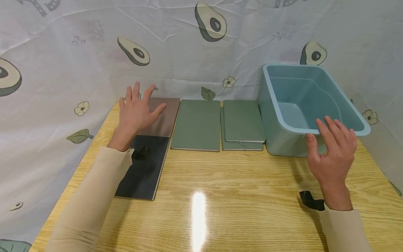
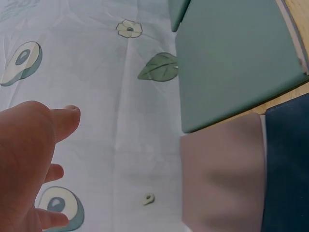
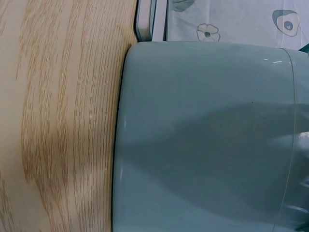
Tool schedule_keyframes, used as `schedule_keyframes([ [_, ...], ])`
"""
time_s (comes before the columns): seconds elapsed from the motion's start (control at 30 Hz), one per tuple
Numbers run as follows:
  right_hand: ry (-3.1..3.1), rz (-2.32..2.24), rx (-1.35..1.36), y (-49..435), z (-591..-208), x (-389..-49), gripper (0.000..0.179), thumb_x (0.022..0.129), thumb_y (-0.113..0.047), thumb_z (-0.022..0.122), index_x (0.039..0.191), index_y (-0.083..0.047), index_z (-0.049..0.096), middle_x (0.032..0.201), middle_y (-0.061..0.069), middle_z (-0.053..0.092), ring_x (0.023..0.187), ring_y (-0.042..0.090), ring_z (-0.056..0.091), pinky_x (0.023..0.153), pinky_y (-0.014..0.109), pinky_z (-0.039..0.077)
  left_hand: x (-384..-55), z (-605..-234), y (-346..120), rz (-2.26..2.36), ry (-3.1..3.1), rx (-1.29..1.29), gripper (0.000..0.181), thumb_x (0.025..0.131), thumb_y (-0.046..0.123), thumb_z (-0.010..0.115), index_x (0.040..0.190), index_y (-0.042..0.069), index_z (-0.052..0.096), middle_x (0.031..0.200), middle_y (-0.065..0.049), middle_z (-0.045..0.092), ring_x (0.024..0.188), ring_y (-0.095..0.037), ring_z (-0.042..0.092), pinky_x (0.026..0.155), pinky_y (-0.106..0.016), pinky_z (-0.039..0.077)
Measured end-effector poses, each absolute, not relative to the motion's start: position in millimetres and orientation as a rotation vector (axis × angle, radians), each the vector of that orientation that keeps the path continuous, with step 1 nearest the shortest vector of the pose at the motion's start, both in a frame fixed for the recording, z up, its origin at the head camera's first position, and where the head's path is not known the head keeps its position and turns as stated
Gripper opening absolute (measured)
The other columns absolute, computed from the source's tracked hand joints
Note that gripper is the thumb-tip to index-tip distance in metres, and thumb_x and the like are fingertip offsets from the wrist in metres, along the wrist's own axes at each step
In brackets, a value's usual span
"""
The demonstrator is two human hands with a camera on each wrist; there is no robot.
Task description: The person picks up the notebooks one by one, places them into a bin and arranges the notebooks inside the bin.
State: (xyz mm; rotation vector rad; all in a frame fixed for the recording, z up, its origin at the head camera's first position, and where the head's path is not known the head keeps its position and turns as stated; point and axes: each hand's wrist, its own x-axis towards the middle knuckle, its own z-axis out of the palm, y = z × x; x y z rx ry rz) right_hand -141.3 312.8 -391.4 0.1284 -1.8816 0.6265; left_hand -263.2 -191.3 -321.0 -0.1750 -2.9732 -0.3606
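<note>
My left hand (image 1: 135, 110), fingers spread, is held over a brown notebook (image 1: 165, 113) and hides part of it; nothing is in its grasp. In the left wrist view the thumb (image 2: 65, 123) shows apart from the notebooks. Below the brown notebook lies a black notebook (image 1: 145, 171), partly covered by my sleeve. My right hand (image 1: 335, 154) has its fingers extended at the front rim of a blue-green plastic bin (image 1: 284, 140); whether they touch the rim I cannot tell. The right wrist view shows the bin's outer wall (image 3: 203, 135), with the hand out of sight.
To the right of the brown notebook lies a green notebook (image 1: 196, 126). Beside it, two green notebooks (image 1: 244, 120) are stacked against the bin's left side. Everything stands on a wooden table (image 1: 239, 199), with a printed cloth (image 1: 176, 49) hanging behind.
</note>
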Motion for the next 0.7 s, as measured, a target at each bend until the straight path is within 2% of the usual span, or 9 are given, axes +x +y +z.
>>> schedule_keyframes([
  [0.33,-1.866,0.637,0.121,311.7,-391.5,-140.9,0.057,0.101,-0.056,0.065,0.125,-0.006,0.079,0.131,0.023,0.074,0.131,0.045,0.062,0.123,0.068,0.029,-255.6,-330.5,-192.7,-0.377,-2.992,-0.144,0.080,0.105,0.061,0.051,0.171,0.025,0.022,0.177,-0.028,0.004,0.162,-0.057,0.005,0.123,-0.080,0.011],
  [0.43,-1.871,0.634,0.117,311.7,-392.0,-140.5,0.057,0.102,-0.056,0.064,0.125,-0.006,0.079,0.131,0.022,0.073,0.131,0.045,0.062,0.123,0.069,0.029,-250.9,-335.8,-193.1,-0.371,-2.987,-0.145,0.080,0.105,0.060,0.052,0.170,0.023,0.025,0.176,-0.029,0.007,0.161,-0.057,0.007,0.121,-0.080,0.015],
  [0.7,-1.863,0.642,0.123,310.1,-389.5,-141.3,0.054,0.102,-0.053,0.065,0.126,-0.006,0.078,0.131,0.023,0.073,0.131,0.045,0.061,0.123,0.069,0.029,-216.4,-364.8,-190.9,-0.337,-3.037,-0.112,0.080,0.105,0.059,0.053,0.169,0.018,0.028,0.174,-0.032,0.012,0.159,-0.061,0.011,0.119,-0.083,0.018],
])
